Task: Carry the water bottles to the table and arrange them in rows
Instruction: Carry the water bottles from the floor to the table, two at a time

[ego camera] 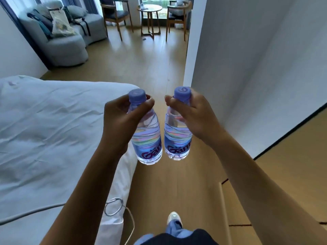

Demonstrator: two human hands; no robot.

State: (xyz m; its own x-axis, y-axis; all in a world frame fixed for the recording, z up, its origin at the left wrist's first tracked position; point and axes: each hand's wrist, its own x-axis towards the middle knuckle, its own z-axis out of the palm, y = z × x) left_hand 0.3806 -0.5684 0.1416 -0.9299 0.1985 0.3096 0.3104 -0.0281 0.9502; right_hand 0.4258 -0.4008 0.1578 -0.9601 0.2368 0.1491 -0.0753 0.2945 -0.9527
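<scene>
My left hand (122,119) grips the neck of a clear water bottle (147,144) with a purple cap and blue label. My right hand (192,117) grips the neck of a second, matching water bottle (177,144). Both bottles hang upright side by side, a small gap apart, above the wooden floor in front of me. A small round wooden table (150,9) stands far ahead by the window, with something small and clear on top that I cannot make out.
A bed with a white duvet (53,135) fills the left side, a white cable (115,207) trailing off its edge. A white wall (247,68) lines the right. Ahead are a grey sofa (60,41) and two wooden chairs (115,15) flanking the table. My foot (174,220) is on the floor.
</scene>
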